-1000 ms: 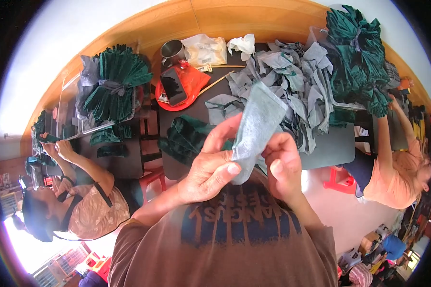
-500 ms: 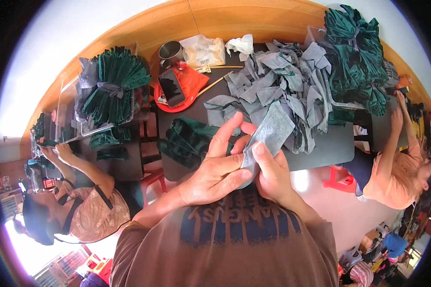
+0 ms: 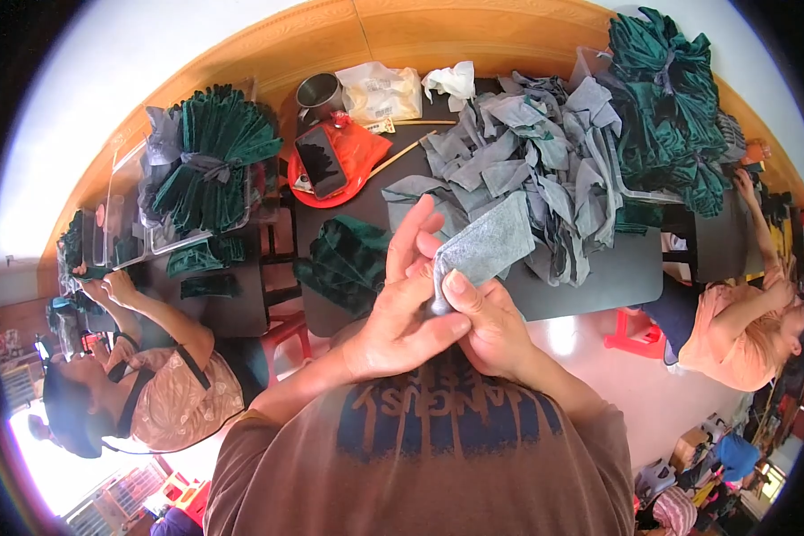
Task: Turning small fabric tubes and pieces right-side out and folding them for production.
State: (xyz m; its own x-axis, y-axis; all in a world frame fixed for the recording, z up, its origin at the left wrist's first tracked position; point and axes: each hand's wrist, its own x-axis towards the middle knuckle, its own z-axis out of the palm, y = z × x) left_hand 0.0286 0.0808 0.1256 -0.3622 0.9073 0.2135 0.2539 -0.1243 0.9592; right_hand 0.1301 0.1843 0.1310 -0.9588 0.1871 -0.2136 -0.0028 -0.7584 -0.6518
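A grey-green fabric strip (image 3: 493, 239) is held up before my chest, its upper end pointing up and to the right. My right hand (image 3: 494, 326) pinches its lower part, thumb lying on top. Close against it, my left hand (image 3: 400, 313) grips the lower left end, with some fingers raised. The strip's lowest end is partly hidden between my hands. Behind it lies a big pile of similar grey fabric pieces (image 3: 491, 165). Dark green velvet cloth (image 3: 344, 263) lies on the dark table (image 3: 590, 290), left of and beyond my left hand.
At the back stand a metal mug (image 3: 320, 96), a phone (image 3: 321, 163) on a red plastic bag (image 3: 357, 154), and a tissue pack (image 3: 380, 92). Bundled green velvet pieces fill a clear bin (image 3: 134, 201) at left; more bundles (image 3: 665, 107) rise at right. One person works on each side.
The fabric strip has swung lower and tilted further to the right. My hands have shifted slightly left and closer together. The person at right has drawn one arm back.
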